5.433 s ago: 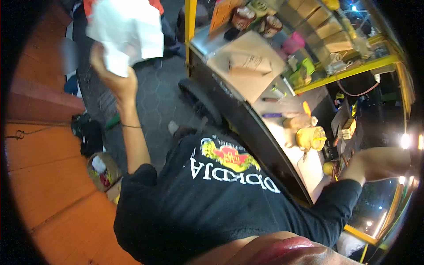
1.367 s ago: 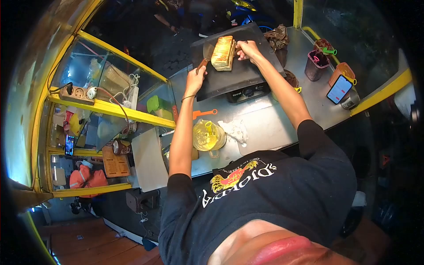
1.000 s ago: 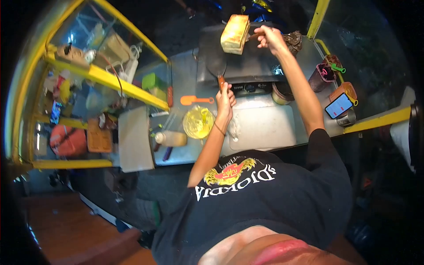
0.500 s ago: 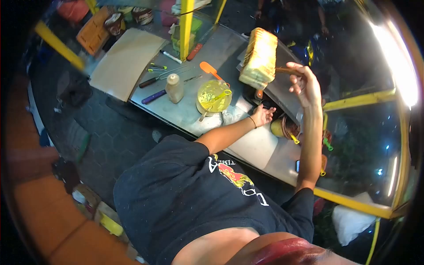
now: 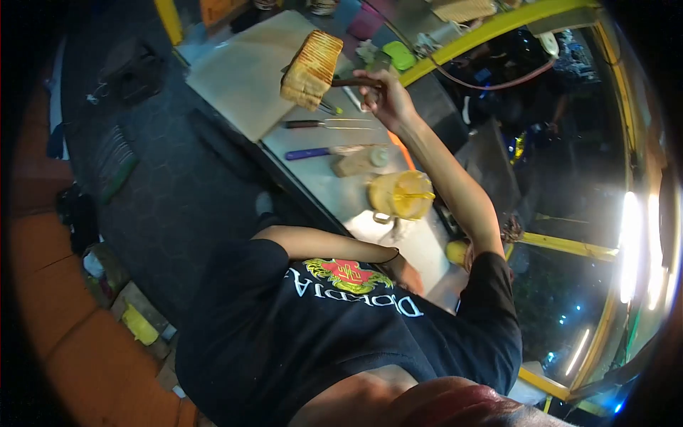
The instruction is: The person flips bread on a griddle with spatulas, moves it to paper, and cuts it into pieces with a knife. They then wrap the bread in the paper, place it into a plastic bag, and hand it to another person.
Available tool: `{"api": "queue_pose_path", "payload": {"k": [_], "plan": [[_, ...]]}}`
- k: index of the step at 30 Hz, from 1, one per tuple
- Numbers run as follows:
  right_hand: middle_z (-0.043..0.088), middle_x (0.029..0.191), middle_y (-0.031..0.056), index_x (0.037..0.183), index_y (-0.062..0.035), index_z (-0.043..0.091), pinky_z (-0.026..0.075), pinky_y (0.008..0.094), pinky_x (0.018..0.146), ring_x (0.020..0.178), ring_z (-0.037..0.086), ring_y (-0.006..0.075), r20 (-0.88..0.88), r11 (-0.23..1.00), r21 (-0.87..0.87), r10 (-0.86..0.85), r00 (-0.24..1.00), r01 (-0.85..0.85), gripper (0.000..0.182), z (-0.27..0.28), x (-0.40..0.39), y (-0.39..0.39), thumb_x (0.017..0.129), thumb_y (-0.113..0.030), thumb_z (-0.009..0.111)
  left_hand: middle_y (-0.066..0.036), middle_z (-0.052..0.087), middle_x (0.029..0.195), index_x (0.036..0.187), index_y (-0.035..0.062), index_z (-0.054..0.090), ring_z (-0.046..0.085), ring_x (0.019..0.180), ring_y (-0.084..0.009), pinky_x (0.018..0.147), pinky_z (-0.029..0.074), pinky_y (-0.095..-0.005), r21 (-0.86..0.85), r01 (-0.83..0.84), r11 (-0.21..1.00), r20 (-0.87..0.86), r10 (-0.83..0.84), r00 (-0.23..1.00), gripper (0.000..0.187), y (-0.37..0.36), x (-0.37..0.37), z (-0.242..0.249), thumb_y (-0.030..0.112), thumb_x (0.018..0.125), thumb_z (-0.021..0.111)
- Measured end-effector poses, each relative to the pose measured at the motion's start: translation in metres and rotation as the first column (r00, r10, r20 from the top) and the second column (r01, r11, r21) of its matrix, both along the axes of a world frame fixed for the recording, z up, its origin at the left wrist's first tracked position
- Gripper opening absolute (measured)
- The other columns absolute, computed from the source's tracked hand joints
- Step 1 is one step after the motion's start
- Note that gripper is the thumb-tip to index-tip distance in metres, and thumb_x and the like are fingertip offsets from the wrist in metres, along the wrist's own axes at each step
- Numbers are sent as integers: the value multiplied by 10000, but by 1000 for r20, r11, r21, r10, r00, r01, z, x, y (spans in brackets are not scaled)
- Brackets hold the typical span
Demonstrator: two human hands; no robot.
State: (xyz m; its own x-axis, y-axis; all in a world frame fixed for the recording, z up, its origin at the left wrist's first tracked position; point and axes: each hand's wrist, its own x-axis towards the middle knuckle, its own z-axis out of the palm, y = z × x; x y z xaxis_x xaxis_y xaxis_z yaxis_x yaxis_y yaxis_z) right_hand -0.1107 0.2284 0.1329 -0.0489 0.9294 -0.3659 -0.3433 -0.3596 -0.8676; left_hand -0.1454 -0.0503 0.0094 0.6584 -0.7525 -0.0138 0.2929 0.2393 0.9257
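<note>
My right hand [image 5: 388, 102] is closed around the brown handle of a spatula [image 5: 348, 82], held up over the counter. A thick stack of toasted bread [image 5: 311, 70], browned with grill lines, rests on its blade, hiding most of it. My left hand [image 5: 408, 275] is low in front of my shirt, near the counter's front edge; its fingers are blurred and partly hidden. Between my arms, a tub of yellow spread [image 5: 402, 194] stands on the counter, beside a capped bottle [image 5: 361, 161] and a purple-handled tool [image 5: 307, 153].
A pale board [image 5: 249, 67] covers the counter's far left end. A long fork [image 5: 327, 124] lies on the metal counter. Yellow frame bars [image 5: 491, 39] and glass panels border the stall. A green-lidded container [image 5: 398, 55] stands at the back.
My right hand has carried the spatula and toast leftward, toward the pale board. My left hand has drawn back from the dark area behind the tub toward my body. The view has turned.
</note>
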Motion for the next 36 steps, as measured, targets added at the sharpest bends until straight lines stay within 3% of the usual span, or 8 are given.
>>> {"api": "queue_pose_path", "payload": {"k": [4,8,14,18,22,26,32,36], "plan": [[621,747,67,1096,-3,602,510,284,558,479,506,131,30,996,80,-29,999,26,314,-69,-26,83,932,-234,465,-118,651,1140,1241,-29,576,596,962,-209,855,476,-372,138,108,985,463,-161,872,427,34,-39,-62,279,946,551],[643,748,59,996,-40,660,517,264,466,500,571,127,276,988,-147,-1,961,43,271,-105,2,80,947,-232,474,-132,662,1058,1164,-1,605,611,945,-188,839,475,-337,303,-115,946,439,-31,898,403,86,-78,-29,338,976,495],[614,677,68,1149,40,619,463,215,448,446,537,107,524,1000,-1,-9,852,11,335,27,72,-62,933,-185,496,-190,665,1103,1125,-15,628,623,1015,-271,880,466,-379,412,-33,911,437,-166,884,398,92,-96,-13,316,979,462],[616,653,68,1106,33,627,459,221,436,457,564,121,554,934,152,-352,754,324,283,77,122,-199,962,-177,501,-172,677,1037,1104,4,632,629,975,-267,867,462,-377,449,47,892,446,-269,854,404,94,-89,12,353,1004,455],[632,693,49,1103,-20,647,507,241,509,532,585,108,490,483,394,-830,266,782,282,32,181,-336,964,-243,544,-112,707,943,1083,50,667,643,868,-216,817,482,-364,465,212,860,395,-416,819,370,69,-72,24,367,983,503],[668,749,125,1085,-17,631,537,266,529,554,615,135,333,-38,384,-926,-176,923,376,-36,210,-372,921,-355,619,-97,690,825,992,6,688,614,755,-154,735,486,-321,417,333,846,412,-503,760,309,24,-52,30,292,970,571],[667,755,115,1207,-9,504,533,307,516,515,606,158,252,185,199,-959,132,962,517,-59,188,-425,933,-433,612,-65,694,777,884,-23,709,628,749,-121,725,493,-269,352,369,860,383,-492,782,165,-54,3,20,141,868,698],[658,681,60,1053,-57,615,482,286,588,588,619,116,604,265,706,-710,-363,657,310,-82,160,-534,879,-301,692,-51,704,833,814,-10,717,616,763,-97,730,480,-259,279,140,950,212,-203,956,183,-86,52,17,165,869,719]]}}
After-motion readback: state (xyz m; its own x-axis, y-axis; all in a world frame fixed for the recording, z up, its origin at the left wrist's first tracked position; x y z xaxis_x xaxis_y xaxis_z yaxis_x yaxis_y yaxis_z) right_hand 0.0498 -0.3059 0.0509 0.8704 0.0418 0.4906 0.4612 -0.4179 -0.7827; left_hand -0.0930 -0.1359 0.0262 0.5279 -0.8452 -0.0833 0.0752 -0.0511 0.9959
